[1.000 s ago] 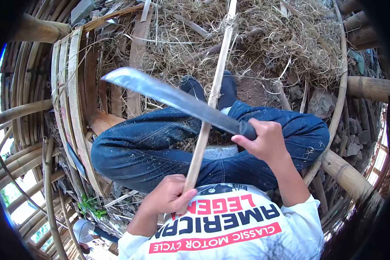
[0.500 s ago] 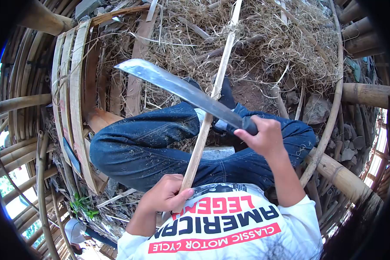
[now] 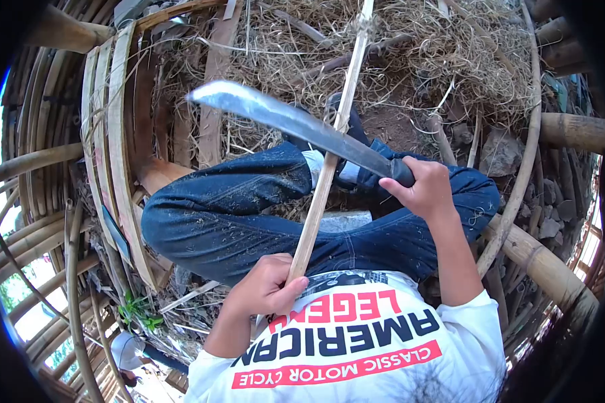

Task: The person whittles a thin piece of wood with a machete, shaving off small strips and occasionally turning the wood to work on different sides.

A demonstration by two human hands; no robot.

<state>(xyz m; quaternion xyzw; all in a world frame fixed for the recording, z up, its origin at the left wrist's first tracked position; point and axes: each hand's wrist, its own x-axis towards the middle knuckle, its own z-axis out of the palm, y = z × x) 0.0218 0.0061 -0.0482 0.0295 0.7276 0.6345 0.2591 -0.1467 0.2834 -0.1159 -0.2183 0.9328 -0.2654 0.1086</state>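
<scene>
My right hand (image 3: 427,189) is wrapped round the dark handle of a machete (image 3: 282,124). Its long blade points to the left and lies across a pale bamboo strip (image 3: 325,176), seemingly touching it. Close to my shirt, my left hand (image 3: 267,287) grips the near end of that strip, thumb on top. From there the strip runs up over my crossed legs (image 3: 228,208) towards the pile of shavings (image 3: 417,74). Contact along the blade's lower edge is hard to make out.
Wooden slats (image 3: 117,141) stand on the left, with a dark flat blade-like piece (image 3: 116,232) against them. Bamboo poles (image 3: 548,262) and stones (image 3: 501,153) lie on the right. Another person (image 3: 129,350) is beyond the bamboo wall at lower left.
My right hand and the machete have shifted slightly right and up in the view. The whole view has also moved a little. Both hands keep their holds.
</scene>
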